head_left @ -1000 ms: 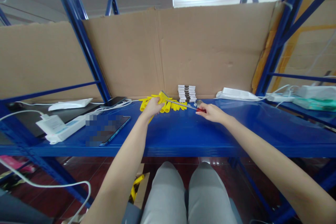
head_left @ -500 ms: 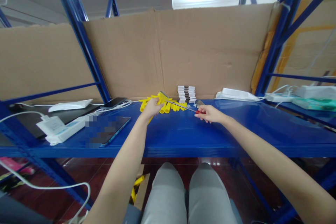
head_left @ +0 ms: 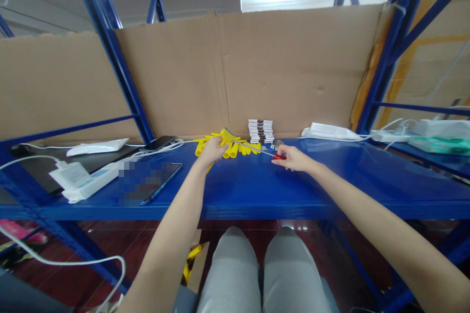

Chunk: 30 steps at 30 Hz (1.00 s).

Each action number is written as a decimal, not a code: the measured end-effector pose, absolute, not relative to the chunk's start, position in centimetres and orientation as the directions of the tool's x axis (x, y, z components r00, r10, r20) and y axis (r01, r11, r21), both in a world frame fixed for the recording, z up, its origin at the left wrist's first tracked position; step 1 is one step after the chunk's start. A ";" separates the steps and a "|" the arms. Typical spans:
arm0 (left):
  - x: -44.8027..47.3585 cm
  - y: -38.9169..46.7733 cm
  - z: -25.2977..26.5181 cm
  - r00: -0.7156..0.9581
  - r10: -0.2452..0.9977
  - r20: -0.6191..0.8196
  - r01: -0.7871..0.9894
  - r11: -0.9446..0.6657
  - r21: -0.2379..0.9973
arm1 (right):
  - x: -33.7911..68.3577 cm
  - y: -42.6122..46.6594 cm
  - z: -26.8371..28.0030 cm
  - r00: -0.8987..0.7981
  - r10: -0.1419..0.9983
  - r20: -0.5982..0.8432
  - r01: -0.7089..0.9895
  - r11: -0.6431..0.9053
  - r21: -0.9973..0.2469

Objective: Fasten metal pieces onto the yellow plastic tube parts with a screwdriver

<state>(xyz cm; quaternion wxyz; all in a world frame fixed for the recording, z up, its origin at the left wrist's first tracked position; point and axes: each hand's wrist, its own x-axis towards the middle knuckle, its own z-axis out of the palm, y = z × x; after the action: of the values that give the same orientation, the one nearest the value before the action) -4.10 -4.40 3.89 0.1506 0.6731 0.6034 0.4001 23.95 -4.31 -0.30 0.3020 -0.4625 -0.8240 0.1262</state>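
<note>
My left hand (head_left: pixel 213 150) is closed around a yellow scraper (head_left: pixel 226 134) that has a grey strip along its upper edge. In my right hand (head_left: pixel 296 158) is a screwdriver (head_left: pixel 278 156) with a red handle and a long metal shaft. Its shaft slants up to the left, and the tip reaches the scraper; whether it sits in a screw is too small to see. Yellow tubes (head_left: pixel 233 150) and flat yellow pieces (head_left: pixel 252 148) lie beside and behind my left hand. Small whitish bits and a clear object (head_left: pixel 278 144) lie near my right fingers.
White packs with dark bands (head_left: pixel 260 132) are stacked against the cardboard (head_left: pixel 293 68). A tablet-like device (head_left: pixel 161 185) and a white power strip (head_left: pixel 99 181) lie left on the blue shelf (head_left: pixel 257 195). Below, a carton (head_left: pixel 200 266) holds yellow pieces. Blue uprights stand either side.
My right hand and the screwdriver handle have shifted very slightly, with the fingers turned a little. My left hand and the scraper look still.
</note>
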 end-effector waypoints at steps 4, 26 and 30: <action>-4.3 -4.2 4.1 -0.045 0.916 0.399 0.644 -0.279 0.712 | 23.6 -4.8 0.6 -0.444 0.812 0.380 0.777 0.560 -0.289; -2.6 -4.4 5.6 -0.320 0.596 0.737 0.764 -0.298 0.572 | 22.7 1.3 4.9 -0.362 0.455 0.814 0.880 0.455 0.137; -2.8 -4.9 4.0 -0.334 0.611 0.717 0.779 -0.250 0.575 | 22.5 0.9 2.9 -0.438 0.490 0.754 0.847 0.506 0.163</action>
<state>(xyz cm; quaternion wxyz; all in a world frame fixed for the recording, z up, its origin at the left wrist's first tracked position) -2.76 -4.88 3.96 -0.0767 0.5720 0.6076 0.5457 22.54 0.89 2.93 0.3286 -0.4160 -0.8031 -0.2719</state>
